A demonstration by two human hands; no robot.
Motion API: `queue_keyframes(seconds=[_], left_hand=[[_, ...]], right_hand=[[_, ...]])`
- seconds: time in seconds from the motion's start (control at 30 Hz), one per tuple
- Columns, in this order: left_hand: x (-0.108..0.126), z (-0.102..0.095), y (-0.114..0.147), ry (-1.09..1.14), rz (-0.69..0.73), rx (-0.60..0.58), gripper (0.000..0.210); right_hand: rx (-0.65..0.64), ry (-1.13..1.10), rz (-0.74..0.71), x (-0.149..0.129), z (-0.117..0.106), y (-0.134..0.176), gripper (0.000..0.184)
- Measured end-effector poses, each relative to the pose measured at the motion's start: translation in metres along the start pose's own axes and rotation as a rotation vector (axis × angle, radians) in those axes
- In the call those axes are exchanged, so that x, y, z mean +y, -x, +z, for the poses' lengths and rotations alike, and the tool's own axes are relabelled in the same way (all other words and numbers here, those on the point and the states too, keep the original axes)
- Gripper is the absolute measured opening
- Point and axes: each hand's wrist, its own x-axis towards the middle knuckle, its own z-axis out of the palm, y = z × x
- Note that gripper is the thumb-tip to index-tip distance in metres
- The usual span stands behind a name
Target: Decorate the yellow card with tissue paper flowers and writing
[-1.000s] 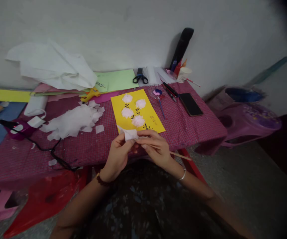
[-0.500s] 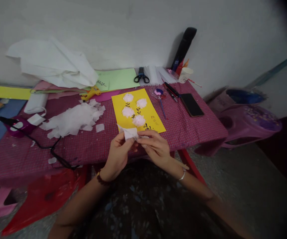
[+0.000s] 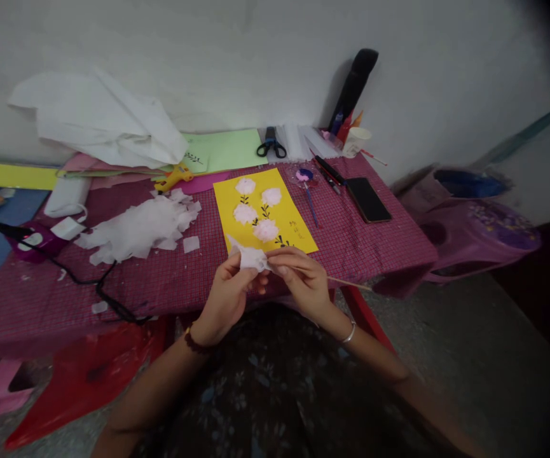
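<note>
My left hand (image 3: 229, 289) pinches a small piece of white tissue paper (image 3: 252, 259) at the table's front edge. Beside it, my right hand (image 3: 303, 280) is closed on a thin wooden stick (image 3: 348, 282), whose rear end sticks out to the right. The stick's other end meets the tissue, where the fingers partly hide it. Just beyond my hands lies a yellow sheet (image 3: 298, 219) with several pale pink tissue flowers (image 3: 266, 230) and dark painted leaves. To the left is a pile of white tissue squares (image 3: 141, 226), with one loose square (image 3: 191, 244) near it.
A yellow glue gun (image 3: 174, 177), black scissors (image 3: 271, 145) and green paper (image 3: 236, 149) lie toward the wall. On the right are a phone (image 3: 368, 200), pens (image 3: 329, 170) and a paint brush (image 3: 311, 207). A black cord (image 3: 81, 280) crosses the left side.
The stick has swung in my right hand, and its rear end now points farther right beyond the wrist. The tissue has shifted slightly and looks more crumpled at its right side.
</note>
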Motion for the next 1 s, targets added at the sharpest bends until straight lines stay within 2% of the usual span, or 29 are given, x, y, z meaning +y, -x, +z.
queue_keyframes(seconds=[0.1, 0.2, 0.47, 0.73, 0.87, 1.0], left_hand=[[0.0, 0.001, -0.001, 0.025, -0.006, -0.01, 0.015], [0.0, 0.001, -0.002, 0.036, 0.007, -0.01, 0.015], [-0.002, 0.0, -0.002, 0.055, 0.033, -0.014, 0.014], [-0.002, -0.001, -0.002, 0.052, 0.035, -0.003, 0.015], [-0.002, 0.0, -0.001, 0.059, 0.037, -0.015, 0.014], [-0.002, 0.001, -0.001, 0.055, 0.024, -0.019, 0.013]], right_hand=[[0.01, -0.047, 0.04, -0.001, 0.001, 0.0, 0.02], [-0.008, -0.029, 0.021, -0.003, -0.001, 0.0, 0.021], [-0.147, 0.175, -0.196, -0.003, -0.003, 0.001, 0.031], [-0.113, 0.37, -0.331, -0.003, -0.001, -0.001, 0.031], [-0.104, 0.379, -0.344, 0.002, -0.001, 0.001, 0.031], [-0.105, 0.344, -0.29, 0.006, -0.002, 0.003, 0.03]])
